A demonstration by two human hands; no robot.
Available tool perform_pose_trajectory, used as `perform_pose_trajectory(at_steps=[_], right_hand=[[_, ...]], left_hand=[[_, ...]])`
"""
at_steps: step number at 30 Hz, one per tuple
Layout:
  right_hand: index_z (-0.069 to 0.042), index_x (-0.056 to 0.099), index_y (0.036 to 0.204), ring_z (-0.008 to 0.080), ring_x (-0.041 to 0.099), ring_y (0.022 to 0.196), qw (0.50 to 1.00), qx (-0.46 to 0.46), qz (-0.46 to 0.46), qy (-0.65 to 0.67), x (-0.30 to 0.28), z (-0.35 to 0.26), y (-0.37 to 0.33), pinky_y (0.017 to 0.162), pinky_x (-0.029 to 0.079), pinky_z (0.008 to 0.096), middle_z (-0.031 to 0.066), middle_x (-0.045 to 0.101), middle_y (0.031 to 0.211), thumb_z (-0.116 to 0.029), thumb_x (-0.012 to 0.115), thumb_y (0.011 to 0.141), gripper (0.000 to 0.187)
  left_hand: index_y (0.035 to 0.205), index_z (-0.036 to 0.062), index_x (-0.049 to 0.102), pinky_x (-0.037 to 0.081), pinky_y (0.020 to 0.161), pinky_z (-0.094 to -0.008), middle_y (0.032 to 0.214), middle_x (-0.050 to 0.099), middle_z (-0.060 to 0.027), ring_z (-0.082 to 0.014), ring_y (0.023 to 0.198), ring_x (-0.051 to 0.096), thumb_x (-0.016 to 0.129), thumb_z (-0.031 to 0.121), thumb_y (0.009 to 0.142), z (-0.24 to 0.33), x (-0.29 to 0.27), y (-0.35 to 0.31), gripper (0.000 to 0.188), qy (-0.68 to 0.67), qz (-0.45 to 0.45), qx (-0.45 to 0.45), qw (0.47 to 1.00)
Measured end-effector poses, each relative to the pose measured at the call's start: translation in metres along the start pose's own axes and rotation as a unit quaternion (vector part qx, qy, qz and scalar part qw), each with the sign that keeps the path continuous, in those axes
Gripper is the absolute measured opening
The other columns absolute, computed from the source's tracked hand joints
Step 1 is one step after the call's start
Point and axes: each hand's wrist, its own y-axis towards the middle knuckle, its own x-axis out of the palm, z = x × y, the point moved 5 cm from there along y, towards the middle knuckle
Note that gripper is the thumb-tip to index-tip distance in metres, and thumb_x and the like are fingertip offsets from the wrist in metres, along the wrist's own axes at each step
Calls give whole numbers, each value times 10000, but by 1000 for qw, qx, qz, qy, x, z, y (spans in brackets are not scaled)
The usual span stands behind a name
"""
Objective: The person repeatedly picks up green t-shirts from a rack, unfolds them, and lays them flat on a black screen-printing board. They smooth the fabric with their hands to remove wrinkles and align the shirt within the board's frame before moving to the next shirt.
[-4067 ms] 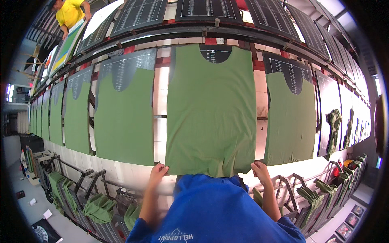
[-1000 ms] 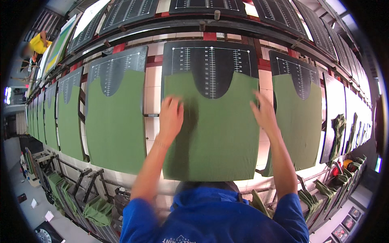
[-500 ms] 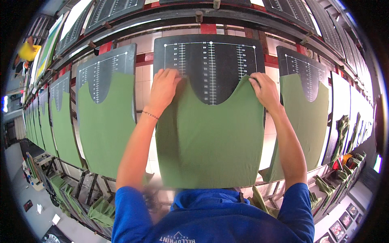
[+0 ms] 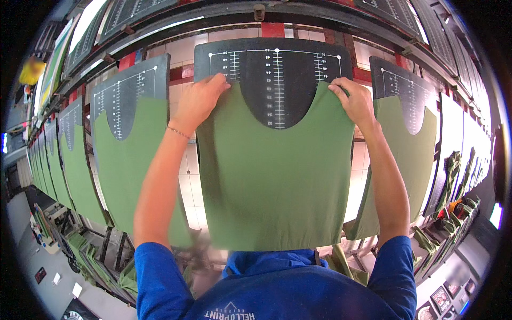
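A green cut fabric panel (image 4: pixel 277 181) with a deep scooped neckline lies over a black board (image 4: pixel 277 80) marked with white rulers. My left hand (image 4: pixel 205 98) is closed on the panel's upper left shoulder tip, its fingers pressed together at the edge. At the upper right tip, my right hand (image 4: pixel 353 98) pinches the fabric between thumb and fingers. Between the hands, the curved neck edge leaves the board's centre ruler exposed. The cloth looks mostly smooth and hangs down toward my body, with small creases near its lower edge.
Similar boards with green panels stand on either side, a left board (image 4: pixel 130 85) and a right board (image 4: pixel 408 88) nearest. A dark metal rail (image 4: pixel 213 24) crosses behind. Green cloth pieces (image 4: pixel 85 250) hang on a lower rack at left. Red frame parts (image 4: pixel 273 30) show behind the boards.
Both hands have moved farther up the board, drawing the panel's shoulder tips and neck edge upward with them. The hands are also slightly wider apart, and the fabric appears flatter.
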Motion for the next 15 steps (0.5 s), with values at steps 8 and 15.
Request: perform_pose_trajectory(at_steps=[8,15], right_hand=[[-99,714,974,304,696,818,1000,3,12,-24,6,5,10,721,541,382,92,725,927,-275,688,919,187],[-90,704,1020,311,695,862,999,-19,37,-26,14,16,10,748,540,377,104,717,962,-290,692,917,226]], left_hand=[[960,104,483,498,603,-512,860,675,-135,-420,758,639,555,289,994,-7,7,12,201,11,-14,6,1000],[957,107,521,515,635,-516,876,688,-146,-416,792,660,568,304,979,-11,12,17,204,31,-34,-30,999]])
